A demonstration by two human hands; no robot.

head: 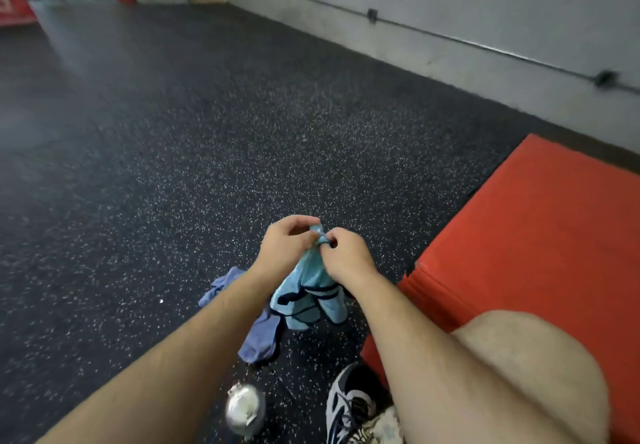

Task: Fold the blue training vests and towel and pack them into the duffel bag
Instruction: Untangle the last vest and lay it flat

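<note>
A light blue training vest (309, 291) with dark trim hangs bunched in front of me, its lower end close to the floor. My left hand (285, 246) and my right hand (346, 256) both pinch its top edge, close together. A darker blue cloth (260, 338) lies crumpled on the speckled black floor, partly behind my left forearm; whether it is the towel or a vest I cannot tell. No duffel bag is in view.
A red padded mat (540, 236) lies at my right, under my bare knee (533, 374). A shiny metal bottle (244, 410) stands on the floor near my shoe (349, 405). A grey wall with a conduit pipe (450, 38) runs along the far right.
</note>
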